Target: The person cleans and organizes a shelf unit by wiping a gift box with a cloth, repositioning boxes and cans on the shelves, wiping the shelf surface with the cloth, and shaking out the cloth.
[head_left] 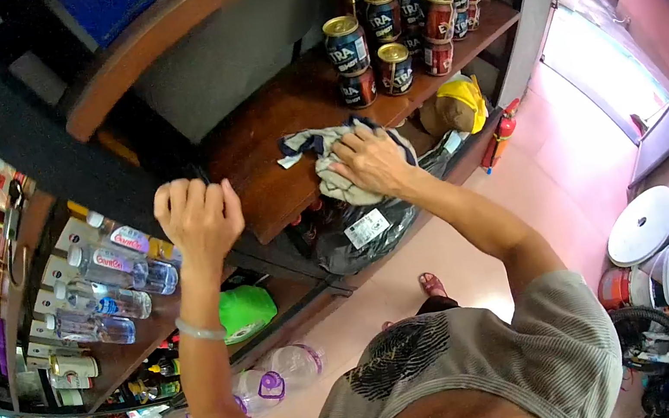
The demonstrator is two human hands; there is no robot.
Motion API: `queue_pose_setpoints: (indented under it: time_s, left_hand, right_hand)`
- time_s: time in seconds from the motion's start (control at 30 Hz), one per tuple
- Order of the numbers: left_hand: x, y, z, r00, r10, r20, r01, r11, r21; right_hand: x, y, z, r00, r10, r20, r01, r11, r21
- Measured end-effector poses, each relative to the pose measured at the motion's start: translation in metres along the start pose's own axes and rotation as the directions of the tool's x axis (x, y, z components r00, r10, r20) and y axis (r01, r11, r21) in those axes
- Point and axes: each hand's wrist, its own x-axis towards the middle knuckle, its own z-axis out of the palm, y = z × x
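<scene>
My right hand [371,161] presses a crumpled grey-and-navy cloth [333,176] onto the brown wooden shelf [253,166], its fingers bent over the fabric. Right behind the cloth, several drink cans [345,45] stand stacked on the same shelf. My left hand [200,217] is raised beside the shelf's dark post, with the fingers curled; whatever may be inside them is hidden. A bracelet circles the left wrist.
Water bottles [107,264] line the left shelf. A black plastic bag [383,241] bulges under the wiped-looking board, beside a brown-and-yellow cap [458,106]. A fire extinguisher [501,135] stands near the doorway. Large purple-handled bottles [293,362] sit on the floor.
</scene>
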Motion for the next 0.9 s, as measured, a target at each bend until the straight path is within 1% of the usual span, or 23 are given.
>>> queue_pose_setpoints:
  time_s: [0.07,0.1,0.13,0.17,0.2,0.23,0.27,0.3,0.33,0.4,0.43,0.47,0.5,0.57,0.6,0.63,0.67,0.73,0.83,0.9]
  left_hand:
    - [0.012,0.025,0.002,0.988,-0.139,-0.069,0.124,0.973,-0.192]
    - [0.018,0.039,0.007,0.976,-0.217,-0.005,0.203,0.919,-0.338]
    - [0.028,0.052,0.012,0.962,-0.260,0.084,0.273,0.895,-0.353]
    - [0.037,0.064,0.023,0.940,-0.304,0.155,0.340,0.858,-0.384]
    - [0.046,0.073,0.037,0.913,-0.342,0.223,0.406,0.817,-0.410]
    - [0.055,0.080,0.055,0.889,-0.388,0.244,0.458,0.778,-0.430]
    - [0.062,0.085,0.076,0.861,-0.431,0.269,0.508,0.735,-0.449]
    - [0.066,0.089,0.098,0.818,-0.497,0.290,0.573,0.658,-0.488]
    - [0.074,0.092,0.116,0.748,-0.544,0.380,0.662,0.576,-0.479]
    - [0.085,0.096,0.151,0.610,-0.602,0.516,0.783,0.358,-0.509]
    - [0.093,0.100,0.165,0.543,-0.608,0.579,0.819,0.232,-0.525]
    - [0.100,0.104,0.176,0.469,-0.598,0.650,0.847,0.096,-0.523]
    - [0.104,0.107,0.185,0.458,-0.573,0.680,0.854,0.070,-0.516]
    - [0.111,0.110,0.202,0.450,-0.536,0.714,0.852,0.020,-0.522]
    - [0.116,0.112,0.202,0.451,-0.526,0.722,0.847,-0.003,-0.531]
    - [0.123,0.116,0.196,0.441,-0.506,0.742,0.856,-0.011,-0.516]
    - [0.128,0.121,0.192,0.488,-0.484,0.726,0.825,-0.015,-0.564]
    - [0.130,0.126,0.191,0.530,-0.485,0.696,0.819,0.081,-0.568]
    - [0.134,0.130,0.190,0.551,-0.442,0.708,0.815,0.100,-0.571]
    - [0.126,0.134,0.187,0.630,-0.514,0.582,0.759,0.249,-0.602]
  right_hand:
    - [-0.012,0.009,-0.021,0.990,0.115,0.080,-0.130,0.969,0.212]
    - [-0.023,0.022,-0.019,0.951,0.202,0.236,-0.287,0.862,0.419]
    - [-0.037,0.040,-0.013,0.883,0.238,0.404,-0.446,0.691,0.569]
    - [-0.055,0.061,-0.005,0.794,0.221,0.567,-0.595,0.473,0.649]
    - [-0.070,0.075,-0.013,0.765,0.259,0.589,-0.643,0.345,0.683]
    - [-0.086,0.088,-0.022,0.734,0.297,0.610,-0.674,0.209,0.709]
    - [-0.092,0.097,-0.027,0.678,0.277,0.681,-0.640,-0.234,0.732]
    - [-0.093,0.103,-0.037,0.615,0.255,0.746,-0.479,-0.631,0.611]
    - [-0.094,0.109,-0.055,0.725,0.202,0.659,-0.098,-0.916,0.389]
    - [-0.117,0.135,-0.062,0.662,0.279,0.695,0.083,-0.950,0.302]
    - [-0.140,0.160,-0.053,0.634,0.258,0.729,0.017,-0.947,0.321]
    - [-0.147,0.168,-0.055,0.678,0.256,0.689,0.017,-0.943,0.334]
    - [-0.154,0.177,-0.056,0.720,0.253,0.646,0.018,-0.938,0.346]
    - [-0.160,0.190,-0.064,0.675,0.267,0.688,0.147,-0.962,0.229]
    - [-0.164,0.192,-0.059,0.692,0.277,0.667,0.126,-0.956,0.266]
    - [-0.167,0.194,-0.055,0.708,0.286,0.646,0.106,-0.947,0.303]
    - [-0.171,0.196,-0.051,0.723,0.296,0.625,0.089,-0.936,0.340]
    - [-0.176,0.197,-0.050,0.610,0.292,0.737,0.191,-0.957,0.220]
    - [-0.171,0.191,-0.058,0.581,0.379,0.720,0.142,-0.918,0.369]
    - [-0.164,0.184,-0.066,0.563,0.435,0.702,0.097,-0.879,0.467]
